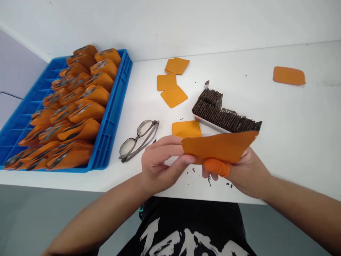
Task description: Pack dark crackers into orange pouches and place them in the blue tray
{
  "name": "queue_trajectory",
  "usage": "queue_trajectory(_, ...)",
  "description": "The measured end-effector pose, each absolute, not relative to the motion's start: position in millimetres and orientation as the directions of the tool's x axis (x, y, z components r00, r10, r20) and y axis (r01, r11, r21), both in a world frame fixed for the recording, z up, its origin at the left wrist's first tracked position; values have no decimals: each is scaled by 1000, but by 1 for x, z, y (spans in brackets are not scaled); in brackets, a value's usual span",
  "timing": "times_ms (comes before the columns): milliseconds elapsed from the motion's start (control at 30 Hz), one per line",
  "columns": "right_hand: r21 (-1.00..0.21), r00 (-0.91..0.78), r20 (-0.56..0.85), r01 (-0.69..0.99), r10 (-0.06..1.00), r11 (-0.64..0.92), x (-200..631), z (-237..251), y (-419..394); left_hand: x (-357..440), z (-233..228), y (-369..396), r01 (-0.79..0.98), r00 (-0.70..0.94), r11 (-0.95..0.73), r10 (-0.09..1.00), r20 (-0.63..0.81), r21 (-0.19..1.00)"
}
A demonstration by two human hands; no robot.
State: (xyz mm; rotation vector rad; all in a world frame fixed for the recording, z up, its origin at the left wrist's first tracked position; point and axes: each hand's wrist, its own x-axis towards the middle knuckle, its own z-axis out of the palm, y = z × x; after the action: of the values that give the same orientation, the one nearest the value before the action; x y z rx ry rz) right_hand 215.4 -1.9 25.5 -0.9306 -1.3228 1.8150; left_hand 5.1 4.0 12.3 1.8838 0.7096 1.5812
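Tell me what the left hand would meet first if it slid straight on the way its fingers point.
Likely the right hand: the left hand points rightward along the flat orange paper pouch both hold. Depth is unclear.

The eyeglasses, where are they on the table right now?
In the head view the eyeglasses lie folded on the white table, left of centre, between the blue tray and the left hand.
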Motion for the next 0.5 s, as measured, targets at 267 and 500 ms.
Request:
queue_trajectory(267,-945,-371,191,182,909,273,222,32,5,-5,12,8,435,96,-673,695,713,598)
queue_trajectory(500,-729,-263,523,354,811,586,223,32,4,-15,9,17,629,314,-728,560,767,273)
